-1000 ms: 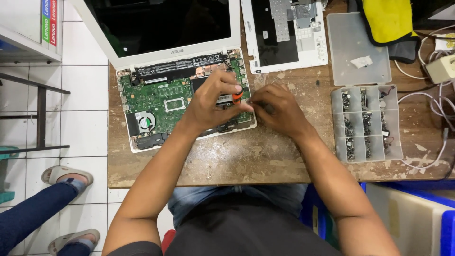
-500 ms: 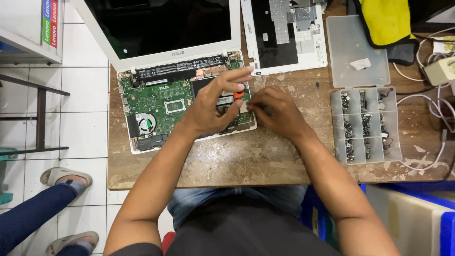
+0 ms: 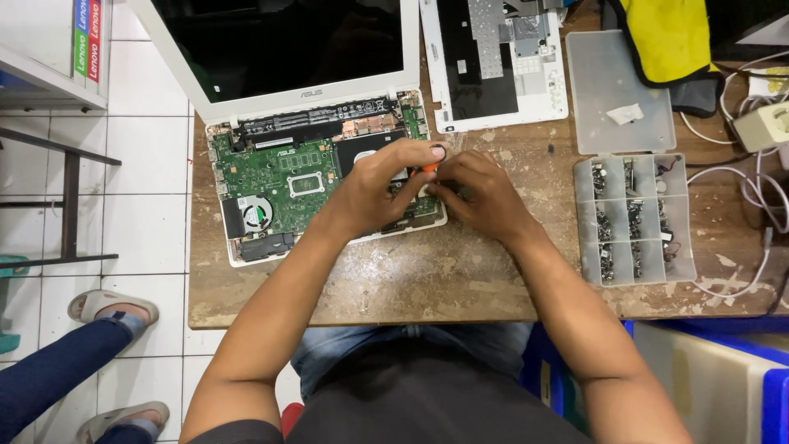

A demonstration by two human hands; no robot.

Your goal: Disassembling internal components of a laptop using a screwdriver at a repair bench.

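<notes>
— Hands: where are they on the opened laptop (image 3: pixel 271 193)?

— Both meet over its right edge. The left hand (image 3: pixel 374 191) pinches an orange-handled screwdriver (image 3: pixel 429 168) from above; the right hand (image 3: pixel 481 193) closes round it beside.

— What makes this go well?

— Probably keeping the tool upright, pressing lightly, and letting the right fingers steady the tip over the green board (image 3: pixel 283 177).
</notes>
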